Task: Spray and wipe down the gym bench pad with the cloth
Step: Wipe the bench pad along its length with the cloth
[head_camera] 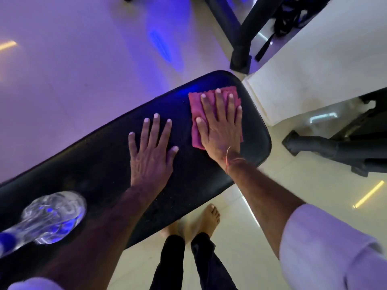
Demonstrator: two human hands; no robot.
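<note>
While the right hand (219, 126) lies flat on it, fingers straight and spread, the magenta rectangular cloth with zigzag-cut edges (195, 107) sits pressed under the palm, near the rounded far end of the smooth black padded gym bench pad (94, 164). Pad: long axis runs lower left to upper right; glossy, finely specked. Left hand (150, 151): flat on bare pad just beside the right thumb, fingers spread, holding nothing. Clear crinkled plastic bottle with blue top (52, 216): on the pad, well back beside the left forearm.
</note>
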